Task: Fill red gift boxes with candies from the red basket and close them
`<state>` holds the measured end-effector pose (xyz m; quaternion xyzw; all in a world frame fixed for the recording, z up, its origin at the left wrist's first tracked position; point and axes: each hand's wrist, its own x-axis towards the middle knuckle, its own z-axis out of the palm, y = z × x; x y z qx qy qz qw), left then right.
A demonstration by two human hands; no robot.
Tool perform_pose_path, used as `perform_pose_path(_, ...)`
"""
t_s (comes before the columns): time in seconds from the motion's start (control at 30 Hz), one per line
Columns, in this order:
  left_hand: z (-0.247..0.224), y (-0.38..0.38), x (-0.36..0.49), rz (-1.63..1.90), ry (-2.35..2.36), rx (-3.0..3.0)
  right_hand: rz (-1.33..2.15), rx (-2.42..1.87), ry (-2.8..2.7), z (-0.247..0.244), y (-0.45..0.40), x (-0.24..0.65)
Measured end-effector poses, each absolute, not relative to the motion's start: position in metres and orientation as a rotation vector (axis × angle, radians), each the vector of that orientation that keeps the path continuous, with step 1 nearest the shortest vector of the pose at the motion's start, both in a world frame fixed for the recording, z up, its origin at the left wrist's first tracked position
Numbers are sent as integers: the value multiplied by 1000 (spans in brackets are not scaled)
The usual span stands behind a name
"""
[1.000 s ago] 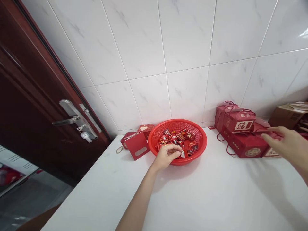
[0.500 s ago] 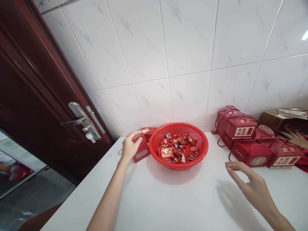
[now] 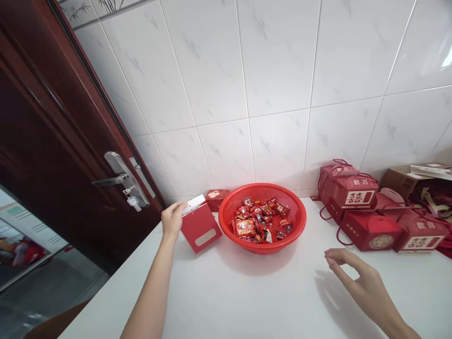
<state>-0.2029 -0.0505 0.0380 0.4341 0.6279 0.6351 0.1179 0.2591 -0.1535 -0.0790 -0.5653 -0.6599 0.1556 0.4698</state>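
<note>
At the left, my left hand (image 3: pixel 173 220) is closed on the upper edge of a red paper box (image 3: pixel 200 228), tilted, with a white flap standing up at its top. Just right of it on the white table stands a red plastic colander (image 3: pixel 262 247) holding several red-wrapped candies (image 3: pixel 263 219). My right hand (image 3: pixel 360 280) hovers over the table to the right of the colander. Its thumb and forefinger tips meet in a ring, and nothing shows between them.
A small red box (image 3: pixel 216 199) stands behind the held one, against the tiled wall. Several red gift boxes (image 3: pixel 369 230) with cord handles are stacked at the right, beside a cardboard box (image 3: pixel 400 182). A dark door (image 3: pixel 70 122) borders the table's left.
My left hand has gripped the red box and pulled it nearer and tilted it; its white flap now shows. The right hand shifted slightly left. Another person's hand at far right has mostly withdrawn.
</note>
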Motion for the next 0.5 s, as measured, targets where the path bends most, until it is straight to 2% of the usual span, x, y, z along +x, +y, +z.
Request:
perform_pose_path(0.13, 68, -80, -204, 1881, 1678, 1200, 398, -1390, -1626, -81, -153, 261)
perform_pose_path(0.27, 84, -106, -178, 1507, 1572, 1444, 407, -1379, -1646, -80, -154, 257)
perform_pose_path(0.5, 61, -122, -93, 1088, 1268, 1819, 463, -1357, -1628, -80, -154, 249)
